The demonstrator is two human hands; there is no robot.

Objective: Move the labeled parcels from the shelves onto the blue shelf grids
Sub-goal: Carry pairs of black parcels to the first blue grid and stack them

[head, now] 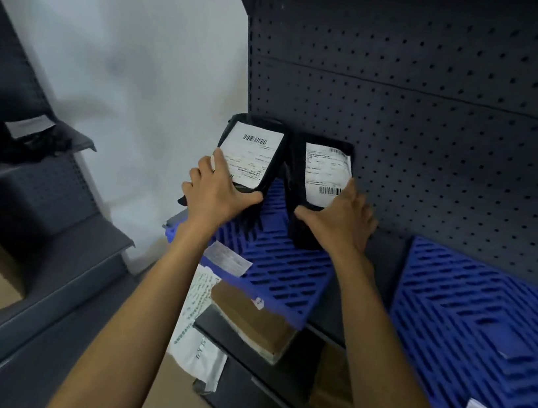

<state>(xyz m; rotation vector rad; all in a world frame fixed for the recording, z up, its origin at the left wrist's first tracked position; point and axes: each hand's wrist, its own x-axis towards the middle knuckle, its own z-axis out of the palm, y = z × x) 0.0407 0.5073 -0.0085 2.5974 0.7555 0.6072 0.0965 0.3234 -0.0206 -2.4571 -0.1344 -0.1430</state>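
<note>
Beside the pegboard (444,124), over the blue grid (279,267), hands (217,193) (341,217) grip parcels (254,153) (323,173).

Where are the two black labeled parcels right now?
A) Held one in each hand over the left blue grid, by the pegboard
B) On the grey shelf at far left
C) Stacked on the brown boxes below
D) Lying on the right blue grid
A: the left hand grips the left black parcel and the right hand grips the right black parcel, both over the left blue grid close to the pegboard.
</note>
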